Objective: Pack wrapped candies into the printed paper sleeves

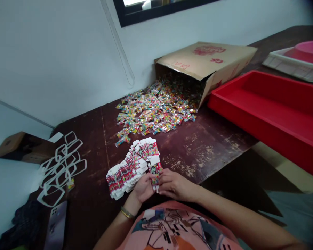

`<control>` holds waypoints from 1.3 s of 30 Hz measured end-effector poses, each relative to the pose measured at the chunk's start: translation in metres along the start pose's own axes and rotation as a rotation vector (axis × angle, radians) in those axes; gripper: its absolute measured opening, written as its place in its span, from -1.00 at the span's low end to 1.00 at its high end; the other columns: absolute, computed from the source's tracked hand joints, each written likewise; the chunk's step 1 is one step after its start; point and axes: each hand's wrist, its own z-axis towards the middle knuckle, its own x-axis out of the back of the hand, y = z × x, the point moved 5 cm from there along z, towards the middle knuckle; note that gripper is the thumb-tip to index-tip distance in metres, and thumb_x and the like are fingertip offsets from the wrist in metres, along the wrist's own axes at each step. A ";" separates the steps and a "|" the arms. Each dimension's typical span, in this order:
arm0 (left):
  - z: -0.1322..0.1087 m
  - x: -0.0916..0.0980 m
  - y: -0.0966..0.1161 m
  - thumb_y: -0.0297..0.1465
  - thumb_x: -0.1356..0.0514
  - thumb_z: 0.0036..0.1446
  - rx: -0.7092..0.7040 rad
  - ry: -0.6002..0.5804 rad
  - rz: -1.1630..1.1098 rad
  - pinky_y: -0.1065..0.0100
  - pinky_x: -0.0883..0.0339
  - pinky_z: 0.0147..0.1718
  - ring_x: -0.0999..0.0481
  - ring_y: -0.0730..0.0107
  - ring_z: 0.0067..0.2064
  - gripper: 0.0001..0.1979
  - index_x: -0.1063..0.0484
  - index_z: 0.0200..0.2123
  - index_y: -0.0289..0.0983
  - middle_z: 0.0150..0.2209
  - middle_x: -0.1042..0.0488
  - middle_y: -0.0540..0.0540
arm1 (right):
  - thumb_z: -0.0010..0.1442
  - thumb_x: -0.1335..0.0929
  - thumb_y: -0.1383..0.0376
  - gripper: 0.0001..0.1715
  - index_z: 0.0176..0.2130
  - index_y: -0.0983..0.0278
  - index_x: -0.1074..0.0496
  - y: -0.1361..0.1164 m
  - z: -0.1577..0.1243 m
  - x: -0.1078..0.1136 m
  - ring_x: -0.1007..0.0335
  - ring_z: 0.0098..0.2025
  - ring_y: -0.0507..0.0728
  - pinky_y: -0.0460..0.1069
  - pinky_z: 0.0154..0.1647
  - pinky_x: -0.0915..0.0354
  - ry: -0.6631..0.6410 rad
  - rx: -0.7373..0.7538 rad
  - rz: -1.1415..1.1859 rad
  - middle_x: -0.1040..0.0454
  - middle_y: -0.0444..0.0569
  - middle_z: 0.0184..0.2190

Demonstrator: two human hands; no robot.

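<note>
My left hand (pixel 143 188) and my right hand (pixel 173 184) meet at the near edge of the dark wooden table (pixel 203 146), both pinching one small red-and-white printed card (pixel 155 172). A fanned stack of the same printed cards (pixel 131 166) lies just beyond and left of my hands. Farther back a heap of small colourful wrapped candy packets (pixel 153 111) spills from a tipped cardboard box (pixel 206 64).
A red plastic tray (pixel 266 104) sits at the right, with a white tray (pixel 287 66) holding a pink basin (pixel 307 50) behind it. White punched-out card frames (pixel 61 166) lie at the left near a phone (pixel 56 225) and a brown cardboard piece (pixel 18 146).
</note>
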 end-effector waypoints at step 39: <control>-0.017 -0.040 -0.053 -0.03 -0.06 0.14 -0.045 -0.154 0.942 0.27 -0.26 -0.06 -0.43 0.21 -0.12 -0.48 -0.45 -0.11 -0.36 -0.18 -0.51 -0.14 | 0.01 -0.45 0.19 -0.66 -0.22 0.29 -0.40 0.037 -0.072 0.003 -0.22 -0.59 -0.08 -0.17 -0.62 -0.25 0.050 -0.853 0.927 -0.38 -0.19 -0.46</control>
